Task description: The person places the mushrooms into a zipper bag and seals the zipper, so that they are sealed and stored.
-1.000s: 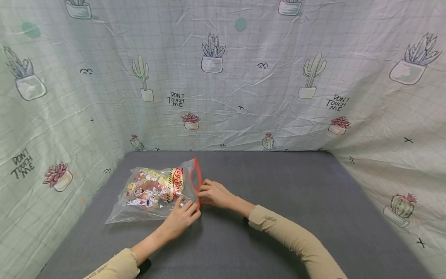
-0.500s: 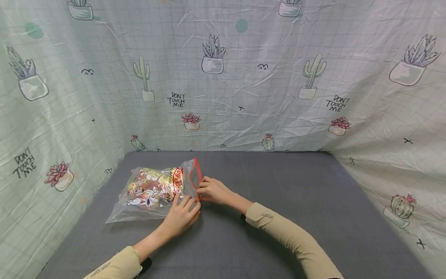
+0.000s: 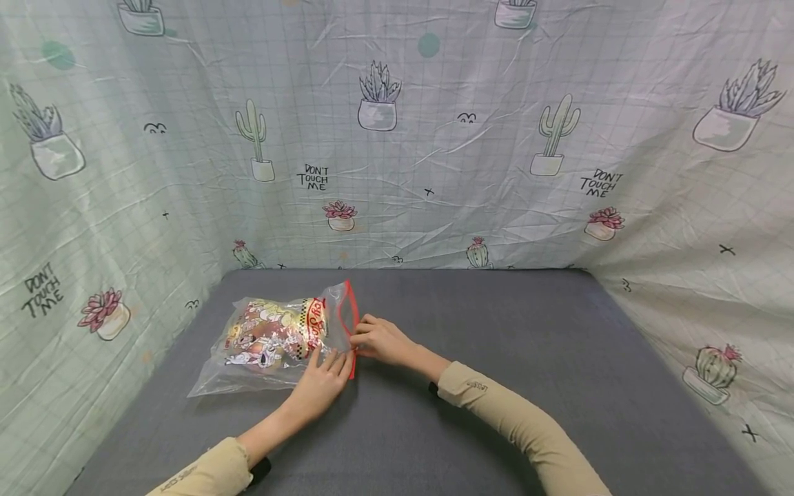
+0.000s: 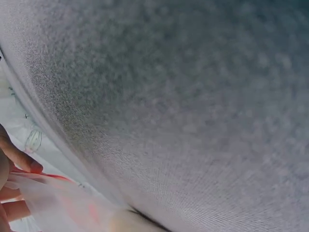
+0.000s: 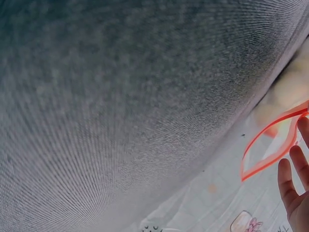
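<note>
A clear zip bag point(image 3: 217, 382) with a red zip strip point(image 3: 351, 300) lies toward the left of the table. Inside it is a shiny printed packet point(image 3: 273, 334) with cartoon figures. My left hand point(image 3: 321, 382) holds the bag's near corner beside the strip; in the left wrist view its finger point(image 4: 29, 163) lies along the plastic. My right hand point(image 3: 384, 342) pinches the strip around its middle, fingertips close to the left ones. Between the far corner and my right hand, the strip's two sides point(image 5: 268, 126) part in a narrow gap. My right thumb is hidden.
The dark grey table point(image 3: 496, 344) stretches off to the right. A pale curtain point(image 3: 428, 158) printed with cacti hangs around its back and both sides.
My left fingers have slid slightly away from me along the strip, baring its near end. My right hand shifted a little the same way, then stayed put. The bag lies as before.
</note>
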`<state>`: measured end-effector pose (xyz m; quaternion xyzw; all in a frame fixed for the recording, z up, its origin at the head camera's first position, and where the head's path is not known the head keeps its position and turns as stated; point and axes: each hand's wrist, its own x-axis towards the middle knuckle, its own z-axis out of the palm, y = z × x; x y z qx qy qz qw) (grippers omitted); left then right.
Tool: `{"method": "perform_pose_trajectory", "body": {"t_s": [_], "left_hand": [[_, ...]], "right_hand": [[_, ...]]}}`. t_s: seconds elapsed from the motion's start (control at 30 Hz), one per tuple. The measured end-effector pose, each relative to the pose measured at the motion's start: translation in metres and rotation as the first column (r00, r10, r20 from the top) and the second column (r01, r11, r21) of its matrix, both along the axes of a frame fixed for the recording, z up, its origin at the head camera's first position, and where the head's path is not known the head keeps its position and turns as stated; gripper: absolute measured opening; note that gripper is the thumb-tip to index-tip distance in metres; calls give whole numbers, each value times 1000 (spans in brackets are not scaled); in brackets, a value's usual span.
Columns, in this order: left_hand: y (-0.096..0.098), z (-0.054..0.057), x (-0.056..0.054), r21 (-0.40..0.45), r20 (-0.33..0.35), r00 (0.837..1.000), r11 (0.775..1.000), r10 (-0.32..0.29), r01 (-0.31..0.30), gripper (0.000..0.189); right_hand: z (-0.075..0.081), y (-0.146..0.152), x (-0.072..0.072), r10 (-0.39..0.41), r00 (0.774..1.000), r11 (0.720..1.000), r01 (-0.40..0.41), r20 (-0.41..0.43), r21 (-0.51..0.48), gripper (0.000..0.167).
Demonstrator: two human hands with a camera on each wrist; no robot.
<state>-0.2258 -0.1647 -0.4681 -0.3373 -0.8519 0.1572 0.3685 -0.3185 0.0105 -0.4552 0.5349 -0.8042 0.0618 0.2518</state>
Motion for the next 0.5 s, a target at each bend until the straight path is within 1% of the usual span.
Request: {"method": "perform_pose_trajectory", "body": {"t_s": [0.33,0.4,0.5], "left_hand": [[-3,-1,0,-7,-43,997,998,-58,58,28],[-4,0,0,0,-36,997,998,-66,66,26],[-6,2,1,25,-4,997,997,-76,76,27]], "right_hand": [[-1,-1,-3,-27,1000,1000,27,0,14,12],[-2,-2,-5,-41,999,999,42,-10,21,12],[-4,-3,-8,-69,998,997,69,-15,30,13]]}}
